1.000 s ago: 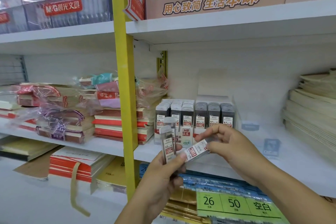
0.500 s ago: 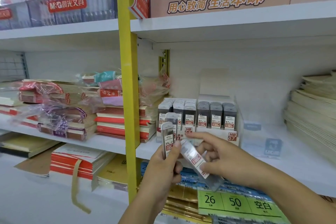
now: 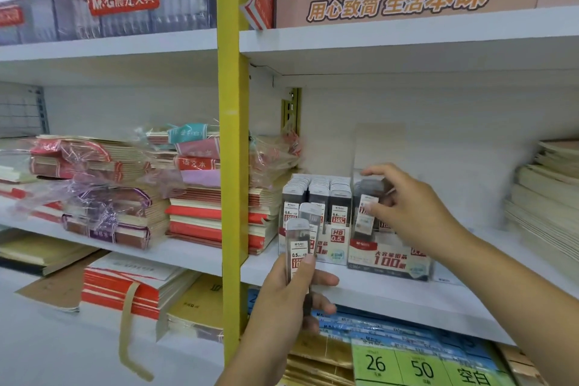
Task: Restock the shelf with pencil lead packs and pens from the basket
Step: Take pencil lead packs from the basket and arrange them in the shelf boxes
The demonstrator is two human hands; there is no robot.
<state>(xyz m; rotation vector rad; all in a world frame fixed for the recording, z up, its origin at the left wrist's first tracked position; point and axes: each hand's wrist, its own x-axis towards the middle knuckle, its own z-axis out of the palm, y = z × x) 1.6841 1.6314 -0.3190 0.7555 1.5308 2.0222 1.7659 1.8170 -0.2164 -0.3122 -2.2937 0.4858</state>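
Pinching one lead pack (image 3: 366, 216), right fingers (image 3: 374, 207); left fingers (image 3: 305, 263) grip two packs (image 3: 299, 244).

I see clear glossy plastic lead packs (image 3: 300, 238), a matt white shelf (image 3: 391, 291), crinkled shiny wrap on paper notebooks (image 3: 106, 197).

Right hand (image 3: 410, 213) has left its spot in front of the left hand (image 3: 291, 288) and gone up and back over the shelf (image 3: 194, 255). The lead pack (image 3: 366, 213) it held flat, then tilted down past the shelf's front edge, now stands upright, fingers (image 3: 374, 171) pinching its top, at the front of the right-hand display box (image 3: 388, 257). Left hand sits a bit lower; its two packs (image 3: 300, 238) are no longer touched by the right. Camera has moved closer to the boxes.
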